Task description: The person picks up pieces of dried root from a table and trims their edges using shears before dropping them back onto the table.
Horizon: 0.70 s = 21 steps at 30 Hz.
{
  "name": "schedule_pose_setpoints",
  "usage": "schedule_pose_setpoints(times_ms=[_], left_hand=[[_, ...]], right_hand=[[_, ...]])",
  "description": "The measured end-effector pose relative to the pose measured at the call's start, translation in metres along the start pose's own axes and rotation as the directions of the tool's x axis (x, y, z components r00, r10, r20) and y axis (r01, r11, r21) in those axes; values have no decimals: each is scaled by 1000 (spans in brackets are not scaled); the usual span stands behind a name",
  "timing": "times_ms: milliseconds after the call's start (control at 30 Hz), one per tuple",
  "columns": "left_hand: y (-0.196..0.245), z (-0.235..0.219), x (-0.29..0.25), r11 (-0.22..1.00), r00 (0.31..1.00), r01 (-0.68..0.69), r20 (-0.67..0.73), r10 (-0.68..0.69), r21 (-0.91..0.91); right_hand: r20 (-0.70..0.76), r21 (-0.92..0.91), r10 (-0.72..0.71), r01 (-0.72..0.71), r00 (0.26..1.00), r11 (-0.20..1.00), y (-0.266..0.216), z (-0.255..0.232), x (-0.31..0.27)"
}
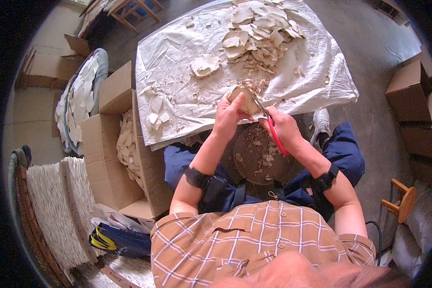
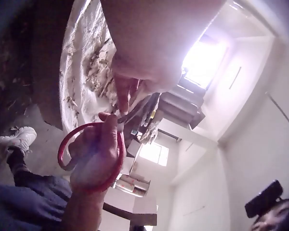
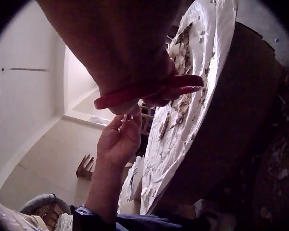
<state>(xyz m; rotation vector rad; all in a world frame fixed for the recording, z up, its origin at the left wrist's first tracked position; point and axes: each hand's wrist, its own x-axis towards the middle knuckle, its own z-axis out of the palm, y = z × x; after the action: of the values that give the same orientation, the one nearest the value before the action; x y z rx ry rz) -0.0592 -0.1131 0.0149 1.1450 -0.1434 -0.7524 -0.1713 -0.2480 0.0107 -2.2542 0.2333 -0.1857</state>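
In the head view the left hand (image 1: 229, 115) pinches a flat, pale brown-edged piece (image 1: 245, 102) over the near edge of the white cloth. Red-handled scissors (image 1: 275, 134) are gripped by the right hand (image 1: 284, 128), their blades at the piece's right edge. The left wrist view shows the right hand (image 2: 94, 154) inside the red handle loops (image 2: 62, 149), with the left hand (image 2: 144, 48) close above. In the right wrist view the red handles (image 3: 130, 94) cross the right hand (image 3: 130, 57); the left hand (image 3: 119, 142) is just beyond, the piece mostly hidden.
Similar pieces (image 1: 259, 33) are heaped at the cloth's (image 1: 173, 57) far side, with one larger piece (image 1: 205, 66) apart. An open cardboard box (image 1: 105, 163) holding pieces stands left. Scraps lie on a round surface (image 1: 261, 158) between the knees. Boxes (image 1: 408, 91) and a stool (image 1: 405, 204) stand right.
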Motion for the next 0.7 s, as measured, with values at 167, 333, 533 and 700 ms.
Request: schedule_pose_setpoints(times_ms=[167, 333, 533, 700], left_hand=[[8, -2, 0, 997, 996, 25, 87, -31, 76], [6, 1, -5, 987, 990, 42, 124, -62, 155], [19, -2, -4, 994, 989, -50, 143, 36, 100], [27, -5, -8, 983, 988, -72, 150, 47, 167]], right_hand=[[33, 64, 87, -89, 996, 994, -2, -1, 1], [-89, -59, -40, 35, 995, 998, -8, -19, 6], [-91, -211, -138, 116, 986, 971, -14, -29, 4], [-114, -296, -244, 201, 963, 934, -16, -37, 4]])
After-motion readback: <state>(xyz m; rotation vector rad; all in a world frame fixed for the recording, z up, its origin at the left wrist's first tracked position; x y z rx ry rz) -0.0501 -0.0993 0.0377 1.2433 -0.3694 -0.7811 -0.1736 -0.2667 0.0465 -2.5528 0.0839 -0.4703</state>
